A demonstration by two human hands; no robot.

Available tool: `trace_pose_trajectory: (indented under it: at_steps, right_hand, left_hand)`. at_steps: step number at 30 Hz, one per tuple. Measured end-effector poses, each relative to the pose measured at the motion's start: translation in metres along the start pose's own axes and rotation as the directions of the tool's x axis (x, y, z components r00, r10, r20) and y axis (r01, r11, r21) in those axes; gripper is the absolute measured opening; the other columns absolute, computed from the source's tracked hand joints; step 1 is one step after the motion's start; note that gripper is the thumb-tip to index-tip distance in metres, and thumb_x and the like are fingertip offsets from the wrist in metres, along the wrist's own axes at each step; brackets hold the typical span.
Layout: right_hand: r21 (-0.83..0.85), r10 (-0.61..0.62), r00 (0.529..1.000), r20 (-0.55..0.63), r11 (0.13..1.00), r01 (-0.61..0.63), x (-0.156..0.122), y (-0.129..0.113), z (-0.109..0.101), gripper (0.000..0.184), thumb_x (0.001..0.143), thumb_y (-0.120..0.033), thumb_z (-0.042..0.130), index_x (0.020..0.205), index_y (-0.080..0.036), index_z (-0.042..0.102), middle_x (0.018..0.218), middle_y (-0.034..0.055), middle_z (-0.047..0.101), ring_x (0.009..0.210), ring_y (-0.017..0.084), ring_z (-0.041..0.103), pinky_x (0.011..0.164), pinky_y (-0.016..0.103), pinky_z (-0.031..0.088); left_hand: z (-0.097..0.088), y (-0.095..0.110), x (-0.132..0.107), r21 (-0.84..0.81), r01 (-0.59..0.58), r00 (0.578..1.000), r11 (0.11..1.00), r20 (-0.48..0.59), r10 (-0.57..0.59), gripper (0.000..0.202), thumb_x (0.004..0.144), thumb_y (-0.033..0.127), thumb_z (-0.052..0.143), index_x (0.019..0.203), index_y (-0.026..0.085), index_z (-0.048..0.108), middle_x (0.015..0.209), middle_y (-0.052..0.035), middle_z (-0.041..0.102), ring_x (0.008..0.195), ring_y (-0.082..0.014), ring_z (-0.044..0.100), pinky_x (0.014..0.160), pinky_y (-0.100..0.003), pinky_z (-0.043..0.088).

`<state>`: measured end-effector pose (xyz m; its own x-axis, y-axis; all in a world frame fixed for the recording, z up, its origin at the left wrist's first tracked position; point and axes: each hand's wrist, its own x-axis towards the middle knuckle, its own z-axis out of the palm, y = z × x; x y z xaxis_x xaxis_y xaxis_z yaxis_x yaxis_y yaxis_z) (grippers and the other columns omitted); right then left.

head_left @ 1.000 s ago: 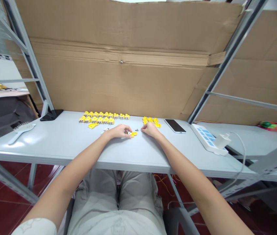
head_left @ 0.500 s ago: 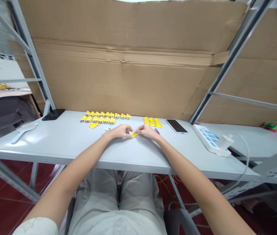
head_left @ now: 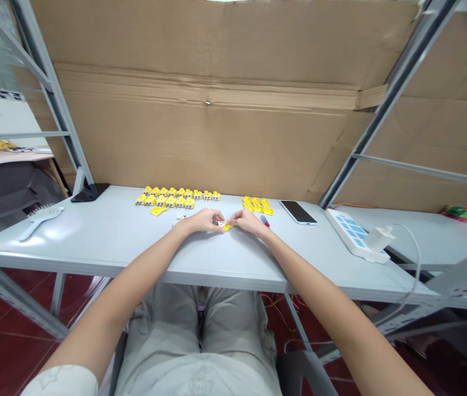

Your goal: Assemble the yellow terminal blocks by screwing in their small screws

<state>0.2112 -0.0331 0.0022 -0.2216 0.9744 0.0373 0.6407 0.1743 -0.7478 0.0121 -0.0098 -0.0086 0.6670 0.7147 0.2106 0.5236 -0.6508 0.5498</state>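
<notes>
Between my two hands is a small yellow plastic piece (head_left: pixel 227 226) with a white part at its left end. My left hand (head_left: pixel 205 221) is closed on the white end, and my right hand (head_left: pixel 247 221) pinches the yellow end. Fingers cover much of the piece. Small white parts (head_left: pixel 179 219) lie beside my left wrist. A small purple and red object (head_left: pixel 265 221) sits next to my right hand. Beyond my left hand stand two rows of yellow pieces with dark round spots (head_left: pixel 171 202), with one flat yellow piece (head_left: pixel 159 210) in front. Several flat yellow pieces (head_left: pixel 257 205) form a group behind my right hand.
A phone (head_left: pixel 298 213) lies right of the yellow group, then a white power strip (head_left: pixel 357 236) with a plugged-in charger (head_left: pixel 379 240) and cable. A hairbrush (head_left: pixel 41 221) rests at the table's left. Cardboard (head_left: pixel 200 143) walls the back between metal posts.
Both hands stay in nearly the same place on the piece. The purple and red object shows slightly more beside my right hand.
</notes>
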Motion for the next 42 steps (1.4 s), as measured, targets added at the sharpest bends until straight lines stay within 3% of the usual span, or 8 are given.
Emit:
trace_pose_trajectory:
  at_steps: [13,23,26,28,30,34,38,42]
  right_hand:
    - [-0.003,-0.072,0.997,0.002,0.997,0.072,0.000,-0.002,0.000,0.014,0.062,-0.026,0.059,0.061,-0.014,0.065,0.051,-0.0042,0.050,0.055,0.010,0.040,0.059,0.024,0.036]
    - [-0.045,-0.041,0.999,-0.012,0.998,0.041,0.001,-0.002,0.002,0.013,0.065,-0.020,0.058,0.062,-0.013,0.068,0.053,-0.0017,0.056,0.056,0.012,0.046,0.060,0.024,0.038]
    - [-0.074,-0.075,0.997,-0.006,0.994,0.074,0.002,0.000,-0.004,0.016,0.070,-0.024,0.060,0.068,-0.012,0.070,0.056,-0.0005,0.059,0.057,0.013,0.048,0.061,0.024,0.039]
    - [-0.117,-0.091,0.992,-0.083,0.990,0.081,0.003,0.003,-0.015,0.018,0.074,-0.025,0.059,0.074,-0.013,0.071,0.065,0.0022,0.064,0.062,0.014,0.053,0.062,0.025,0.040]
    - [-0.199,-0.068,0.970,-0.235,0.980,0.021,0.004,0.009,-0.030,0.018,0.078,-0.024,0.057,0.081,-0.014,0.072,0.074,0.0053,0.069,0.068,0.016,0.059,0.065,0.025,0.042]
    - [-0.327,0.123,0.861,-0.494,0.891,-0.315,0.005,0.028,-0.063,0.020,0.076,-0.022,0.062,0.092,-0.018,0.072,0.086,0.0104,0.071,0.082,0.022,0.065,0.067,0.027,0.045]
    - [-0.289,0.330,0.876,-0.353,0.852,-0.437,0.003,0.043,-0.077,0.033,0.061,-0.015,0.075,0.094,-0.017,0.070,0.073,0.0081,0.068,0.070,0.023,0.066,0.059,0.030,0.049]
    - [-0.200,0.388,0.897,-0.209,0.882,-0.428,0.002,0.043,-0.073,0.020,0.059,-0.009,0.073,0.077,-0.015,0.068,0.050,0.0008,0.058,0.051,0.020,0.061,0.049,0.032,0.051]
  left_hand:
    - [-0.003,0.010,-0.005,0.123,-0.041,0.999,0.992,0.008,0.041,0.031,0.077,0.035,0.072,0.103,0.017,0.074,0.090,-0.0042,0.075,0.082,-0.0179,0.067,0.076,-0.024,0.047]
    - [0.004,0.016,-0.005,0.350,-0.148,0.987,0.925,-0.002,0.159,0.029,0.083,0.033,0.067,0.105,0.015,0.073,0.098,-0.0107,0.075,0.088,-0.0224,0.069,0.078,-0.027,0.048]
    - [0.003,0.017,-0.005,0.356,-0.147,0.988,0.923,0.002,0.157,0.028,0.084,0.033,0.066,0.104,0.015,0.073,0.098,-0.0111,0.075,0.088,-0.0229,0.070,0.078,-0.028,0.049]
    - [0.002,0.018,-0.005,0.352,-0.142,0.989,0.925,0.005,0.150,0.029,0.083,0.034,0.066,0.103,0.015,0.073,0.098,-0.0110,0.075,0.088,-0.0229,0.070,0.079,-0.028,0.049]
    - [0.001,0.020,-0.006,0.345,-0.138,0.990,0.928,0.013,0.142,0.030,0.083,0.036,0.066,0.104,0.015,0.073,0.100,-0.0113,0.075,0.090,-0.0234,0.069,0.081,-0.028,0.049]
    - [-0.003,0.020,-0.006,0.317,-0.125,0.992,0.940,0.034,0.121,0.031,0.083,0.035,0.065,0.106,0.015,0.073,0.103,-0.0107,0.074,0.091,-0.0231,0.069,0.082,-0.028,0.049]
    - [-0.006,0.019,-0.006,0.249,-0.109,0.994,0.962,0.045,0.101,0.031,0.082,0.032,0.066,0.107,0.015,0.073,0.101,-0.0100,0.075,0.085,-0.0207,0.069,0.079,-0.026,0.049]
    - [-0.007,0.018,-0.007,0.197,-0.095,0.995,0.976,0.056,0.085,0.032,0.081,0.032,0.067,0.107,0.014,0.073,0.099,-0.0095,0.075,0.082,-0.0199,0.069,0.077,-0.026,0.049]
